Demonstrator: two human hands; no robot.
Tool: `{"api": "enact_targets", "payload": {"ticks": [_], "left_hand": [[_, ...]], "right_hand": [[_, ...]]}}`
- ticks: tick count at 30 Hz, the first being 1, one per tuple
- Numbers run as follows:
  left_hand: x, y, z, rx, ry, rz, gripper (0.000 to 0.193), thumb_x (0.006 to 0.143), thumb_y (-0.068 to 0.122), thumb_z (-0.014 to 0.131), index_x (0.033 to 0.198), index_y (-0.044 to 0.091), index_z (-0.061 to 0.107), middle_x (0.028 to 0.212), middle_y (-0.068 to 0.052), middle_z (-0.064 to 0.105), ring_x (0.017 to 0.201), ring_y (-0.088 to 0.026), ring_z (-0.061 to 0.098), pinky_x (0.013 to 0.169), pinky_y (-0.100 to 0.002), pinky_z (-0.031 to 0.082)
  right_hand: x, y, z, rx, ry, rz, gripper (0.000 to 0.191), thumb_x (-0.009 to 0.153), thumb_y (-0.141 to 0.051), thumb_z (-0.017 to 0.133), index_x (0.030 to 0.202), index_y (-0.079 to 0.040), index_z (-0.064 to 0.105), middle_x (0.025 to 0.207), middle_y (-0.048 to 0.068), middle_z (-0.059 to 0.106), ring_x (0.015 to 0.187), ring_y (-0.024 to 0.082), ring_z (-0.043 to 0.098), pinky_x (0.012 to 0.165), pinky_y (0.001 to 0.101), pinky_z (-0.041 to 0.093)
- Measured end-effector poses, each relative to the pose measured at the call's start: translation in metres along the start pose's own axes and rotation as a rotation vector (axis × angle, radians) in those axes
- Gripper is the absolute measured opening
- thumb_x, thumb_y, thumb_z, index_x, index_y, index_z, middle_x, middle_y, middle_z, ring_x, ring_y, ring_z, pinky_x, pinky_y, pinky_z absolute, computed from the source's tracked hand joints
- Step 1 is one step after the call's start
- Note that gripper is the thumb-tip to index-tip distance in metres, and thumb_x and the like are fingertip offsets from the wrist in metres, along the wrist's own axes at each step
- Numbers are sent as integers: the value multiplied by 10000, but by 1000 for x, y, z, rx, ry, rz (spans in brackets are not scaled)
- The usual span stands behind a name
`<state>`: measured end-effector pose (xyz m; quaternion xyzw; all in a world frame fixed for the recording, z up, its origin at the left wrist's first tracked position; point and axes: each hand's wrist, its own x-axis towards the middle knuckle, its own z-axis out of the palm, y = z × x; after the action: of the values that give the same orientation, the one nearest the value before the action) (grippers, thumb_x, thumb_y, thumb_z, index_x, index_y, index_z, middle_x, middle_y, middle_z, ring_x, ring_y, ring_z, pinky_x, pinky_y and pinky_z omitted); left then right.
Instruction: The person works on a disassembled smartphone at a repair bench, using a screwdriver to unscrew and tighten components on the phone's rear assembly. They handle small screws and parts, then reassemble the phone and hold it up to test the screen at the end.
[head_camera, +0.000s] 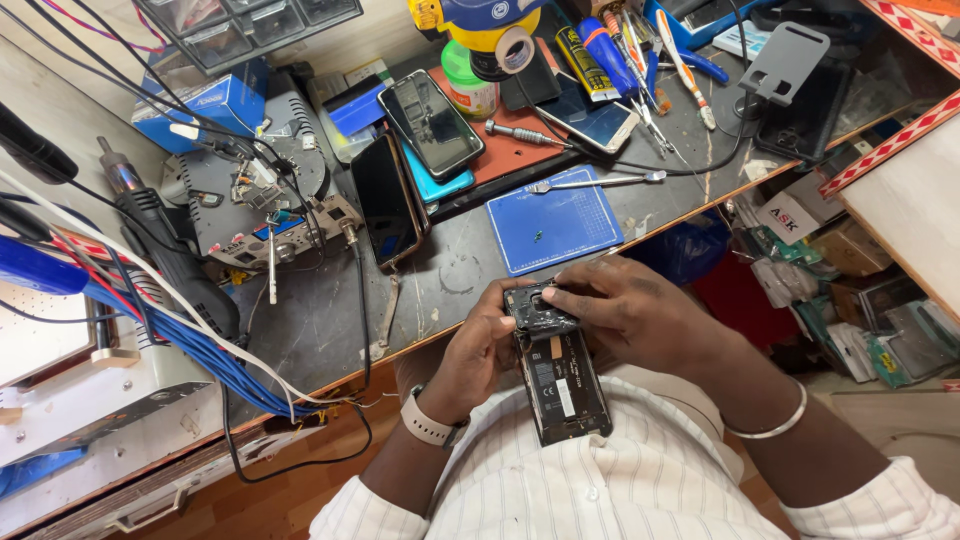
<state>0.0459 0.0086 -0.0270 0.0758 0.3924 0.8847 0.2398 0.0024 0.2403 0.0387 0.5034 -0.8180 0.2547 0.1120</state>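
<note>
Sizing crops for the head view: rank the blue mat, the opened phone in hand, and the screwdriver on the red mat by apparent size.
1. Blue mat, largest.
2. Opened phone; it is nearer the camera, so this gap is unsure.
3. Screwdriver, clearly smallest.

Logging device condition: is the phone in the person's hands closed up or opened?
Opened: the phone shows bare internals and battery, back cover off, held by left hand and right hand.
</note>
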Motion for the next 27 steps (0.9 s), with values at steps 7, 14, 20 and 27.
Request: {"api": "enact_targets", "payload": {"ticks": [7, 14, 20, 27], "left_hand": [[6, -10, 0, 173, 102, 45, 367, 1069, 257, 415, 1326, 14, 510, 1039, -62, 660, 869, -89, 657, 748, -274, 564], [9, -11, 2, 227, 58, 156, 286, 1092, 169, 453, 1276, -24, 557, 1031, -62, 670, 872, -62, 636, 787, -244, 549], [0, 8, 26, 553, 83, 268, 257, 1087, 140, 458, 1190, -33, 616, 994, -52, 709, 894, -59, 625, 800, -248, 539], [-2, 27, 52, 855, 201, 222, 203, 1030, 154, 498, 1039, -8, 620, 760, -34, 697, 690, -67, 628, 631, -265, 529]], "right_hand": [[-3, 10, -8, 31, -55, -42, 708, 771, -75, 799, 1423, -235, 574, 1245, 141, 621, 1099, 323, 636, 915, 446, 526], [-8, 13, -13, 241, -177, 105, 636, 839, -196, 790, 1435, -248, 575, 1276, 132, 612, 1106, 301, 644, 895, 390, 548], [-6, 7, -12, 684, -76, 520, 382, 911, -216, 731, 1258, -63, 687, 1091, 72, 742, 978, 168, 717, 845, 301, 587], [8, 11, 11, 1140, -33, 982, 152, 884, -83, 710, 959, 42, 666, 831, 69, 697, 710, 88, 615, 614, 245, 535]]}}
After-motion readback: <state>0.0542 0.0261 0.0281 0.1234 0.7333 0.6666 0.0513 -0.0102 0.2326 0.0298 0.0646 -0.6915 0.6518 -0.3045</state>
